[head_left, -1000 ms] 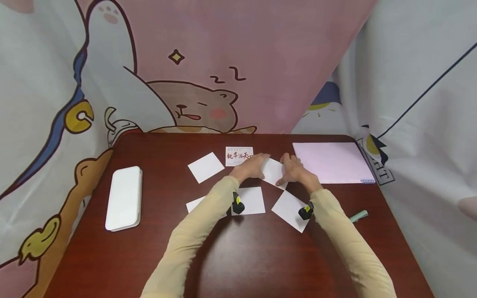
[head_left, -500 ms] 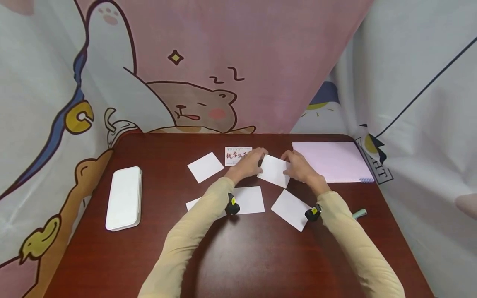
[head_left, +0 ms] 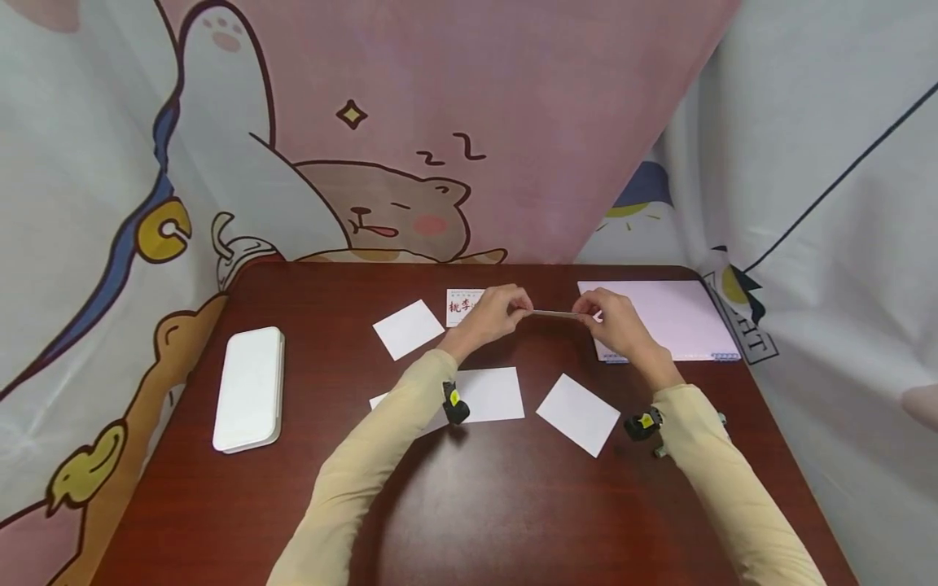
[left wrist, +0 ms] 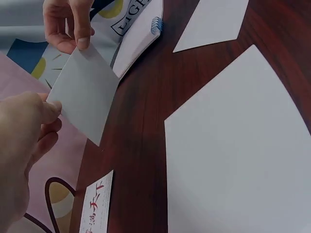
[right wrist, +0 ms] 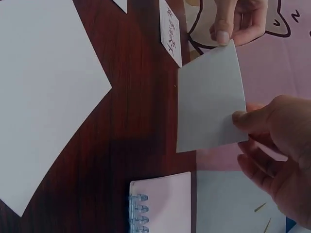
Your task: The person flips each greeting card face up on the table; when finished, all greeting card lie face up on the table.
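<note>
Your left hand (head_left: pixel 493 316) and right hand (head_left: pixel 614 321) each pinch an end of the white card (left wrist: pixel 83 94), lifted above the table's (head_left: pixel 513 505) far edge.

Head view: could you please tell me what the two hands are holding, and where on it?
A white card, lifted off the table: left hand and right hand each pinch an opposite corner.

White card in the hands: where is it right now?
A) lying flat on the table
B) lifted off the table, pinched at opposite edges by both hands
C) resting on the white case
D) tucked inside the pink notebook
B: the white card hangs above the table, the left hand and the right hand each pinching one edge.
</note>
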A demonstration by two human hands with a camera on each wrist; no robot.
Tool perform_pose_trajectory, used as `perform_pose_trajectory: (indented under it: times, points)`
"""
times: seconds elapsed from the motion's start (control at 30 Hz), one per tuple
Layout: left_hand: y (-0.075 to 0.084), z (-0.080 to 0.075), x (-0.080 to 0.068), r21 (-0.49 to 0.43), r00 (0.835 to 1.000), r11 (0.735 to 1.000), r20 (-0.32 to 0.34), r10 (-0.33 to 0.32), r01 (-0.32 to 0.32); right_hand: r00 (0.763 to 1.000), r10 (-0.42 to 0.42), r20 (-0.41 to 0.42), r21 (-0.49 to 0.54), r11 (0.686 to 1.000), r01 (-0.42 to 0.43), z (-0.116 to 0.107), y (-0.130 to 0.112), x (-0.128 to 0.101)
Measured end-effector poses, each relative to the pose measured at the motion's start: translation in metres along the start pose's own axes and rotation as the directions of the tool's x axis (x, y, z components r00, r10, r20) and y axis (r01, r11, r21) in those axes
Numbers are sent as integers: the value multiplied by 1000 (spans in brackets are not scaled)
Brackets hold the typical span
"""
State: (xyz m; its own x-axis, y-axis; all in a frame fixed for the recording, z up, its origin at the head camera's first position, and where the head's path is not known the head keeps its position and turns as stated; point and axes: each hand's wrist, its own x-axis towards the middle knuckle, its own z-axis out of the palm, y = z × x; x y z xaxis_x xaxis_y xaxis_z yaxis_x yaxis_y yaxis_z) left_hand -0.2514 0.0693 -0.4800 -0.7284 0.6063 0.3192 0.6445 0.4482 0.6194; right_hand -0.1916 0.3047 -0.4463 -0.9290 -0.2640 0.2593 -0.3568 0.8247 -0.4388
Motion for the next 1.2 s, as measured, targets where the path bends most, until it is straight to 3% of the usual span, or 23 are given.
perform_pose_trajectory:
  times: [0.27, 0.6, 0.87, 1.2]
  points:
    - [-7, 2, -15, 135, 999, 990, -11, 45, -43, 997, -71, 1, -22, 997, 71, 13, 7, -1]
    - [-23, 17, -32, 192, 998, 981, 51, 25, -34, 995, -44, 87, -125, 991, 55, 41, 16, 4]
    - [-28, 23, -31, 371, 999, 928, 31, 30, -39, 995, -52, 82, -186, 980, 66, 61, 24, 10]
    - [-36, 29, -26, 472, 1000, 881, 26, 13, -24, 995, -39, 97, -233, 971, 60, 69, 28, 21]
